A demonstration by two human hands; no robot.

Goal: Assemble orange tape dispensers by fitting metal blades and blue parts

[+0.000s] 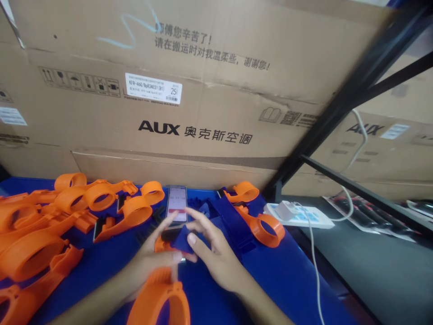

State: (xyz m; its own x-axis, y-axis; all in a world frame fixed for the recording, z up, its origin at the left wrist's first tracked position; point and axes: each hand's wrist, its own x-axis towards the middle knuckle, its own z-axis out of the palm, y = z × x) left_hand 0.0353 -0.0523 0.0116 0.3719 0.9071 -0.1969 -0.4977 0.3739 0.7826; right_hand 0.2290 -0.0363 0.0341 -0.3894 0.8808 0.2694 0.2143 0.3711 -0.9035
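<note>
My left hand (149,259) is closed round the upper end of an orange plastic part with a ring (152,295), whose ring hangs toward me. Between the fingers and thumb of my right hand (218,255) is a small dark-blue plastic piece (182,240), held against that end. A black piece (169,234) shows beside the blue one at the top of the orange part. My fingers hide how the pieces join. Just beyond both hands a phone (177,198) lies on the blue table surface (267,280), with a timer on its screen.
Several more orange ringed parts (34,253) are piled on the left. Further ones (267,230) lie on the right beside flat blue pieces (233,221). Cardboard boxes (203,104) stand behind. A white power strip (304,215) with a cable sits near a black metal frame (324,108).
</note>
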